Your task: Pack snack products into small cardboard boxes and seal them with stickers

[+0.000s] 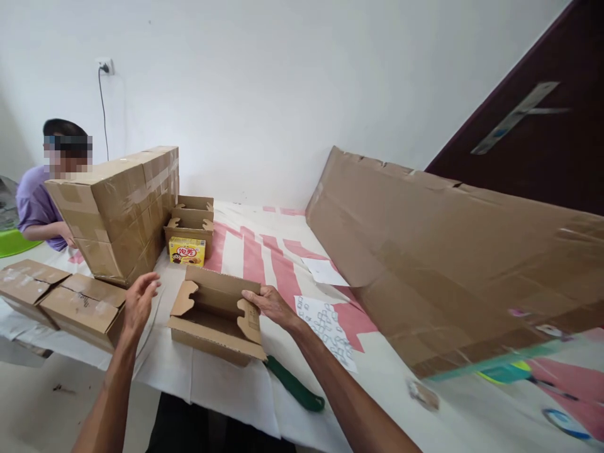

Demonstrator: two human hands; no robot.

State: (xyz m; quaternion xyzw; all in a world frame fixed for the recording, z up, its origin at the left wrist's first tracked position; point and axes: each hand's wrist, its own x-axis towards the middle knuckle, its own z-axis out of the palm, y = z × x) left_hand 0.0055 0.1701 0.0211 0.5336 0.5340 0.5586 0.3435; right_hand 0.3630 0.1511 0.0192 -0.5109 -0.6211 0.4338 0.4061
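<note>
An open cardboard box [221, 343] stands in front of me near the table's edge, its inside bare and its notched side flaps up. My right hand [271, 303] grips the far right corner of this box, thumb over the rim. Left of the box, my left hand [141, 301] is raised in the air with fingers loosely bent and apart, touching nothing I can see. Just behind the box is a small yellow printed carton [187, 251]. A green-handled tool [297, 385] lies by the box's right corner, its other end hidden under the box.
Taped cartons [127, 207] are stacked at the left, with closed boxes [82, 308] before them. Two more open boxes [191, 220] stand behind the yellow carton. A large cardboard sheet [453, 251] leans at the right beside printed paper [325, 324]. A person in purple [38, 195] sits behind the stack.
</note>
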